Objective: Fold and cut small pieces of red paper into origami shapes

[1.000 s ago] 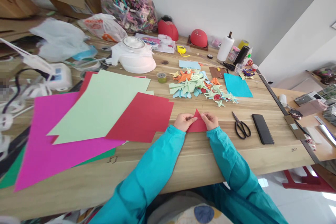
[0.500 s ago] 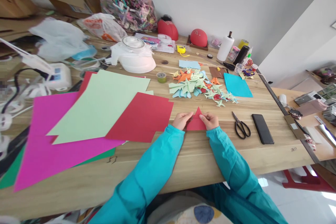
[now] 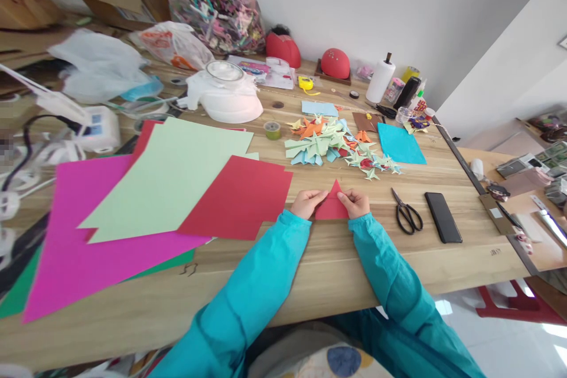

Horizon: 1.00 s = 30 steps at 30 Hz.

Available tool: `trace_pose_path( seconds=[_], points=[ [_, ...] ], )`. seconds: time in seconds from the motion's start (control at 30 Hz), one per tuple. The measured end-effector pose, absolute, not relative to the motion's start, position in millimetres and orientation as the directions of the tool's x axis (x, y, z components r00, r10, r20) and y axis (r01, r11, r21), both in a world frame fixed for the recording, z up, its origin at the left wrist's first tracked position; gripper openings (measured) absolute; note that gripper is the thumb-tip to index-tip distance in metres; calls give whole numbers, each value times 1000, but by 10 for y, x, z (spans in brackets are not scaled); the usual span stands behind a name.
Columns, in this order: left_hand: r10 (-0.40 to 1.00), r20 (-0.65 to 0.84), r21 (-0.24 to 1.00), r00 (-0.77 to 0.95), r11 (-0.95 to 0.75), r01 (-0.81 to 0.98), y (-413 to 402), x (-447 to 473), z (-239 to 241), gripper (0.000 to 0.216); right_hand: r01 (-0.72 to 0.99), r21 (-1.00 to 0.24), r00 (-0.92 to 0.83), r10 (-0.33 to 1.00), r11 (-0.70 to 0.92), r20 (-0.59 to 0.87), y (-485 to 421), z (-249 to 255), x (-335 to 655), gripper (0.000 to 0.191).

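Both hands, left hand point(image 3: 305, 203) and right hand point(image 3: 355, 203), pinch the side edges of the red paper triangle point(image 3: 331, 208), which lies flat on the wooden table point(image 3: 336, 260), with bare wood between it and the near edge. A large red sheet point(image 3: 239, 195) lies just left. A pile of folded paper figures point(image 3: 336, 147) sits beyond. A phone point(image 3: 443, 217) and scissors point(image 3: 406, 212) lie apart on the right.

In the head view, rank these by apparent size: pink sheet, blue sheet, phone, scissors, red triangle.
1. pink sheet
2. blue sheet
3. phone, scissors and red triangle look too alike to rank.
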<state>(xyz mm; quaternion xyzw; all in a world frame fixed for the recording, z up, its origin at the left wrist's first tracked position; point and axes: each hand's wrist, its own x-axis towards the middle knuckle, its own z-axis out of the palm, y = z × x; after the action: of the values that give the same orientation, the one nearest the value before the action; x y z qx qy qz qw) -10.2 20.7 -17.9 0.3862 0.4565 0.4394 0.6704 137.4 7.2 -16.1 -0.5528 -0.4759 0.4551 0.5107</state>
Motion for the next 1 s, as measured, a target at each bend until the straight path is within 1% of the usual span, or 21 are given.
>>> trace_pose_path(
  seconds=[0.1, 0.17, 0.23, 0.37, 0.47, 0.57, 0.67, 0.77, 0.9, 1.0],
  points=[
    [927, -323, 847, 191, 373, -378, 200, -79, -181, 44, 55, -998, 113, 993, -28, -22, 75, -148, 1375, 37],
    [920, -335, 823, 202, 390, -412, 195, -78, -164, 42, 40, -999, 106, 994, -27, -23, 76, -146, 1373, 36],
    [925, -310, 854, 219, 372, -364, 189, -87, -139, 40, 28, -999, 112, 993, -26, -22, 74, -149, 1370, 35],
    [962, -183, 972, 203, 209, -112, 185, -113, -114, 36, 54, -998, 113, 993, -36, -29, 67, -159, 1373, 36],
    [980, -120, 992, 157, 122, -7, 183, -122, -130, 32, 73, -996, 79, 996, -42, -36, 64, -161, 1377, 37],
    [988, -84, 996, 128, 81, 25, 180, -125, -149, 29, 79, -997, 46, 999, -2, 2, 63, -160, 1378, 37],
    [987, -81, 997, 140, 79, 16, 177, -121, -155, 29, 85, -996, 17, 999, 36, 37, 65, -167, 1384, 35],
    [988, -73, 997, 139, 70, 26, 172, -108, -152, 33, 65, -997, -26, 999, 41, 40, 71, -186, 1392, 37],
    [987, -8, 998, 159, -3, 69, 152, -105, -118, 31, 18, -1000, -92, 995, 25, 23, 66, -206, 1394, 37],
    [983, 22, 996, 184, -38, 83, 131, -116, -72, 29, 46, -998, -100, 994, 38, 33, 51, -196, 1393, 38]
  ],
)
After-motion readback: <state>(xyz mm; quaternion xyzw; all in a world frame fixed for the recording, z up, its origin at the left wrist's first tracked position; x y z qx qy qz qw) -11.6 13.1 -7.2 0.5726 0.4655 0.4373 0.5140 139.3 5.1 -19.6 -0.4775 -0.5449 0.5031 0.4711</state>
